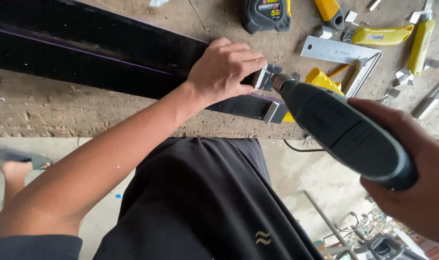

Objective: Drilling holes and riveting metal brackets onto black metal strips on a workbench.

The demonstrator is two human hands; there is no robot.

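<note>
Drilling step in hand, by the look of it. Left hand presses down on the end of a long black profile lying across the worn table, its grip closed over a small grey metal bracket at the profile's end. A 2nd grey bracket sits just below that one, at the same end. Right hand wraps the handle of a dark grey power drill — grip tight around it, chuck touching the upper bracket.

Beyond the profile's end: a yellow clamp-like piece, a steel square, a tape measure, 2 yellow utility knives and loose metal offcuts.

Next move, I judge, calls for steady straight pressure — bracket pinned so it cannot spin, fingers clear of the bit.
</note>
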